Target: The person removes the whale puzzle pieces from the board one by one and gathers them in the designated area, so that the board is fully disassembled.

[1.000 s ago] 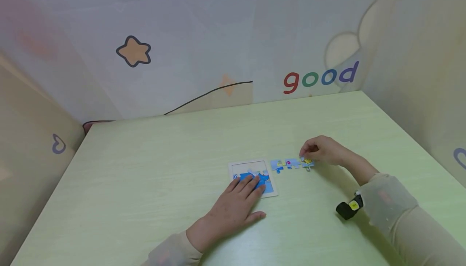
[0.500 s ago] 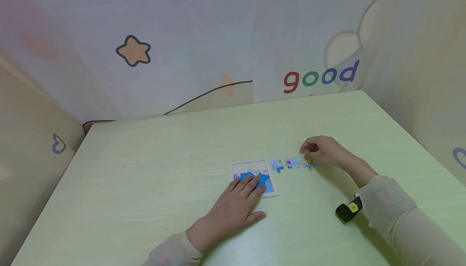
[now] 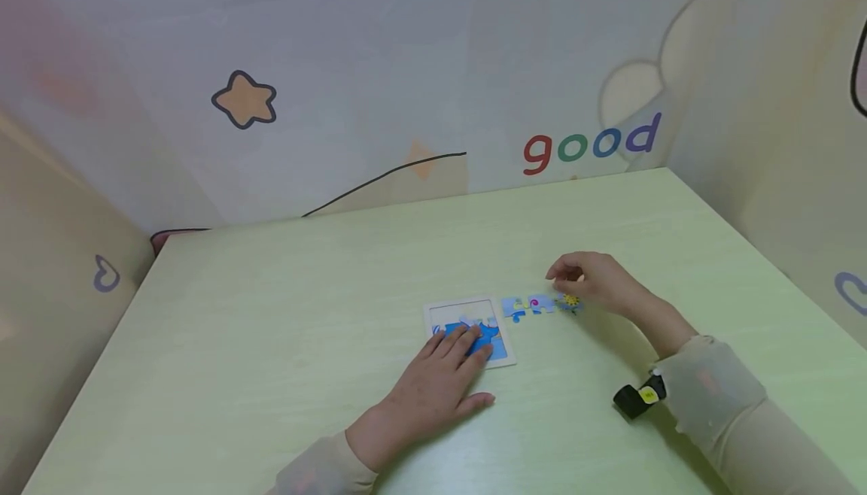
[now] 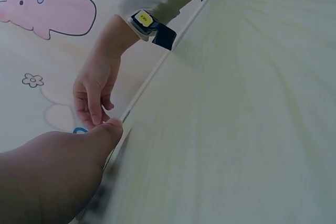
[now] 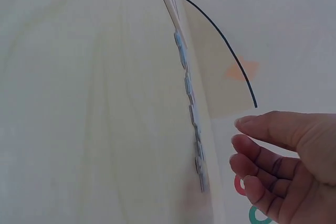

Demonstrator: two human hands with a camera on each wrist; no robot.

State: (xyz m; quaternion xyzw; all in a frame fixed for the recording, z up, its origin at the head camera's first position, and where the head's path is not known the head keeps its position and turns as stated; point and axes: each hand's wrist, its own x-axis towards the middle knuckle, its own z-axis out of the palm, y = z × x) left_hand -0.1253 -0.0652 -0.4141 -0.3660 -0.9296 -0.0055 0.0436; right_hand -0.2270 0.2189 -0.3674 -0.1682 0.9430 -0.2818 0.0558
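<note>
My left hand [image 3: 440,382] lies flat with spread fingers over a white-framed jigsaw puzzle [image 3: 508,344], partly covering its blue picture. Along the frame's right side runs a row of loose puzzle pieces: a blue one [image 3: 512,306], one with a pink swirl [image 3: 539,304], and one with a yellow sunflower [image 3: 571,301]. Just above the sunflower piece hovers my right hand [image 3: 596,278], fingers loosely bent. In the right wrist view that hand [image 5: 278,166] has nothing between thumb and fingers, and the row of pieces [image 5: 181,51] shows edge-on.
Everything lies on a pale green tabletop [image 3: 271,344]. Printed cloth walls [image 3: 352,81] close off its back and both sides. A black strap with a yellow label [image 3: 640,397] hangs at my right wrist.
The right hand has let go of the sunflower piece, lifting a little and shifting left. That piece now lies at the row's right end. My left hand has stayed on the puzzle.
</note>
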